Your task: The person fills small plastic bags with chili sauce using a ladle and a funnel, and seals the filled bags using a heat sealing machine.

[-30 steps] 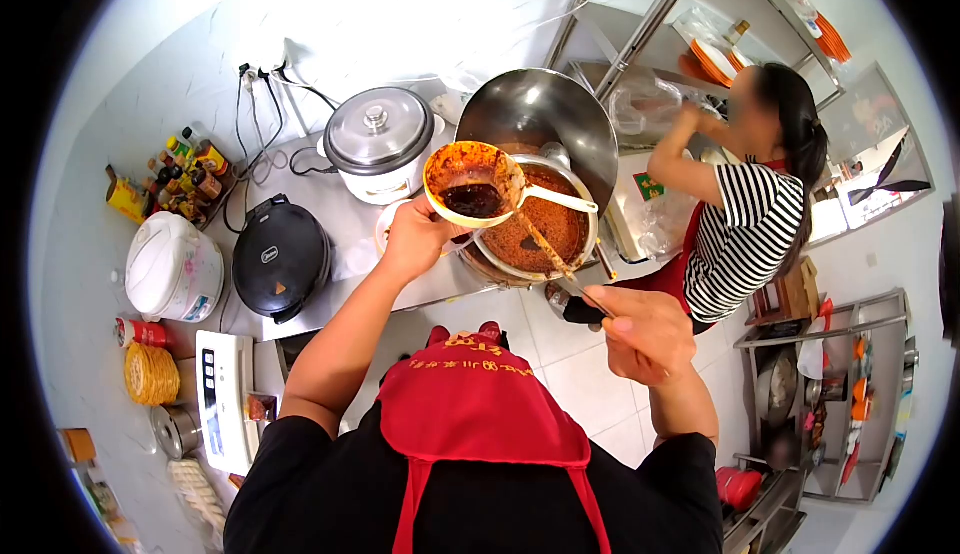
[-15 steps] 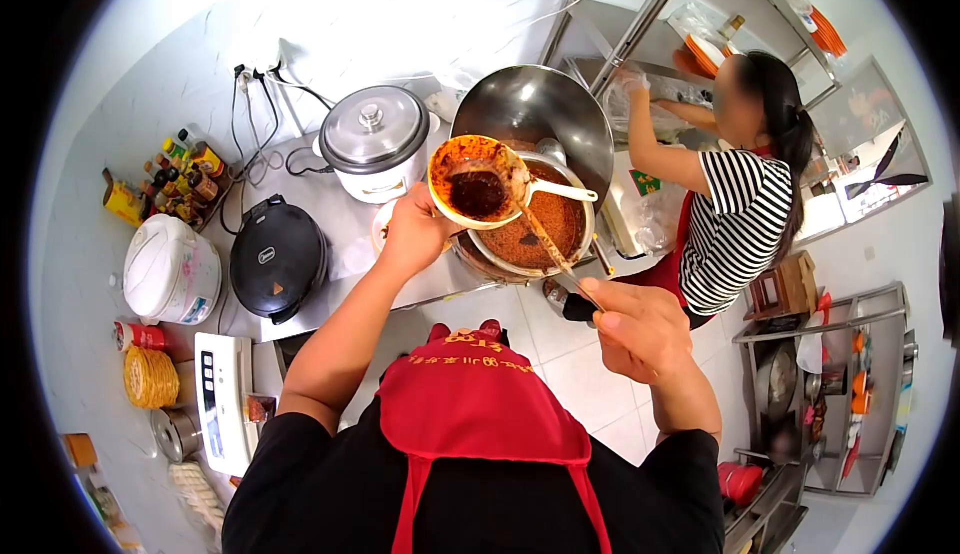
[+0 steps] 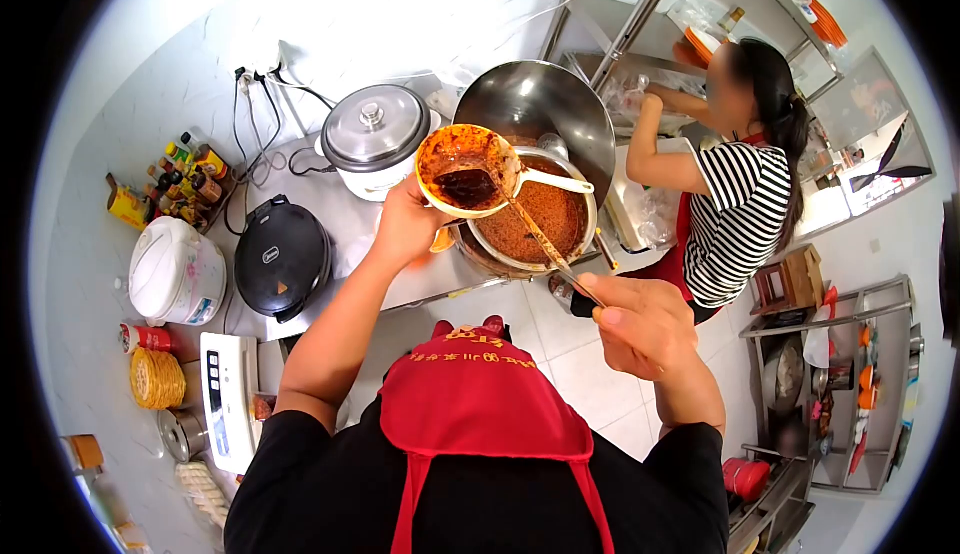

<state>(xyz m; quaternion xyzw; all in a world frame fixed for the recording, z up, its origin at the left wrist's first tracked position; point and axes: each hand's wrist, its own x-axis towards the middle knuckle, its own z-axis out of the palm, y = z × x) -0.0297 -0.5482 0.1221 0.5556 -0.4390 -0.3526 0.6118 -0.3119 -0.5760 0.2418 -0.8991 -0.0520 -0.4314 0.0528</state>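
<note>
My left hand (image 3: pixel 408 222) is closed on the near left rim of a yellow bowl-shaped scoop (image 3: pixel 448 146), tilted toward me. Dark red-brown sauce lies inside, and a pale handle (image 3: pixel 556 182) juts out from its right side. My right hand (image 3: pixel 645 326) pinches the metal end of a long-handled spoon (image 3: pixel 540 238). Sauce coats the spoon's shaft; its far end reaches the scoop's right edge, where its head is hidden. Beneath and right of the scoop stands a metal pot (image 3: pixel 588 244) of reddish, grainy sauce, partly covered by the scoop.
Behind the pot leans a large steel bowl (image 3: pixel 530 94). A lidded cooker (image 3: pixel 370 134), a black electric griddle (image 3: pixel 282 259) and a white scale (image 3: pixel 230 404) line the left counter. On the right, a co-worker in a striped shirt (image 3: pixel 740 219) reaches toward the shelves.
The scoop has shifted slightly left and down with my left hand. The right hand stays nearly in place with the spoon. The co-worker's arms have moved.
</note>
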